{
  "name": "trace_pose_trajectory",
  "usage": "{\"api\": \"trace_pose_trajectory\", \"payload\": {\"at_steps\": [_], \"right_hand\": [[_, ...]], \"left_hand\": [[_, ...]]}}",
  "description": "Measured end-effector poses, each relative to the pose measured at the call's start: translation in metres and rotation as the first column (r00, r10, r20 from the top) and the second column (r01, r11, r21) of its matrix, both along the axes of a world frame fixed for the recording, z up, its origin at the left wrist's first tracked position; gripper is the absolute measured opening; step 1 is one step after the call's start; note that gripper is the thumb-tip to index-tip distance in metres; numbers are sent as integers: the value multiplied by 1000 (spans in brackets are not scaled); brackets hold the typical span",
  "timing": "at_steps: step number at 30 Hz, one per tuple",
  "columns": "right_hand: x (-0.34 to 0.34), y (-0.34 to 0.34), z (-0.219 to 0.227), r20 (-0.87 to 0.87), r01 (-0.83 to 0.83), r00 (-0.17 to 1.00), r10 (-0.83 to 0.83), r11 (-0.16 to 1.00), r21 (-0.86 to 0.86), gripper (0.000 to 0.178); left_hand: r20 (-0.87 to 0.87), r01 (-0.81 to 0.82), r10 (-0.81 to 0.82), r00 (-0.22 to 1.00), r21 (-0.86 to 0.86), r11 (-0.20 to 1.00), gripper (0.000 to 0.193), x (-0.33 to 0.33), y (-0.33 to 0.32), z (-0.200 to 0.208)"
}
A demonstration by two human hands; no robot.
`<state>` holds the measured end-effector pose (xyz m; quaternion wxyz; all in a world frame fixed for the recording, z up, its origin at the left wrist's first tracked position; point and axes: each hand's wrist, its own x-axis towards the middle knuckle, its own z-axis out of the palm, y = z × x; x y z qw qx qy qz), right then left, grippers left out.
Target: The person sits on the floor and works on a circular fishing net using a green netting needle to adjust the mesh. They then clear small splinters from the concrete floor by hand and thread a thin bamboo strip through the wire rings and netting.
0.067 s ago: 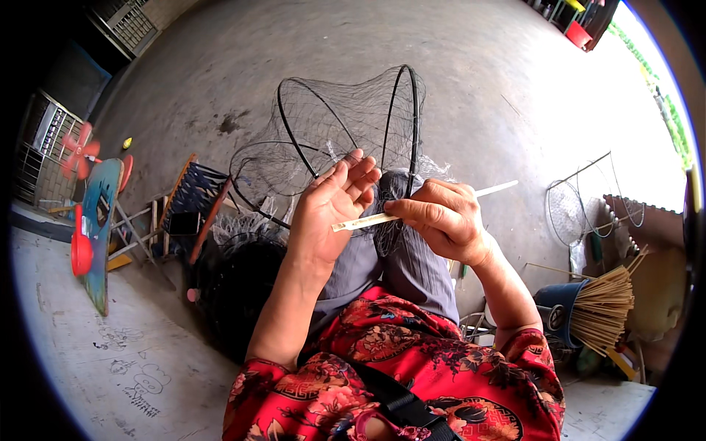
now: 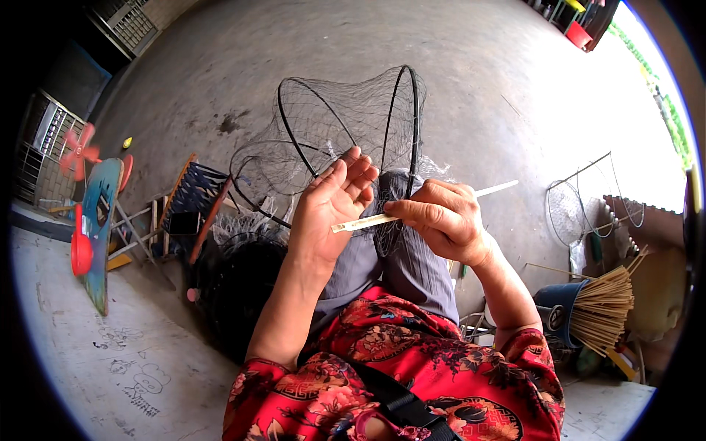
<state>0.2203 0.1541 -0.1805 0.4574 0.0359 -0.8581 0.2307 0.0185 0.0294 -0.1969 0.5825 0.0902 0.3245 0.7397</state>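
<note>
Pinched between the thumb and fingers of my right hand (image 2: 445,214) is a thin, flat bamboo strip (image 2: 371,219). Its pale far end sticks out to the right beyond the knuckles, and its near end points left in front of my left wrist. My left hand (image 2: 334,195) is raised beside it, fingers loosely spread and palm turned inward, holding nothing. A black net (image 2: 334,110) on curved black hoops rests by my knees and spreads over the floor beyond. My left hand hides part of the mesh.
At right, a dark blue bucket (image 2: 557,303) holds a bundle of thin sticks (image 2: 603,305). Another hooped net (image 2: 570,213) stands behind it. To the left are a folding stool (image 2: 193,202) with a phone (image 2: 184,223) on it and a blue-green board (image 2: 104,220) with red parts.
My left hand's fingertips have shifted very slightly upward. The right hand and the bamboo strip look unmoved.
</note>
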Motion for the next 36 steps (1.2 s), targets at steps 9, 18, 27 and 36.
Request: {"api": "trace_pose_trajectory", "payload": {"at_steps": [9, 18, 27, 36], "right_hand": [[5, 4, -6, 0, 35, 999, -35, 998, -53, 44], [5, -2, -2, 6, -27, 1000, 28, 997, -74, 46], [10, -2, -4, 23, -32, 999, 34, 997, -74, 43], [8, -1, 6, -1, -18, 1000, 18, 992, -127, 42]], "left_hand": [[1, -67, 68, 998, 129, 989, 20, -4, -7, -19], [-60, 75, -70, 996, 85, 994, 16, 1, -1, -10], [1, 128, -128, 992, 93, 987, 20, 5, -6, 11], [-2, 76, -78, 997, 245, 966, 20, 0, -7, -13]]}}
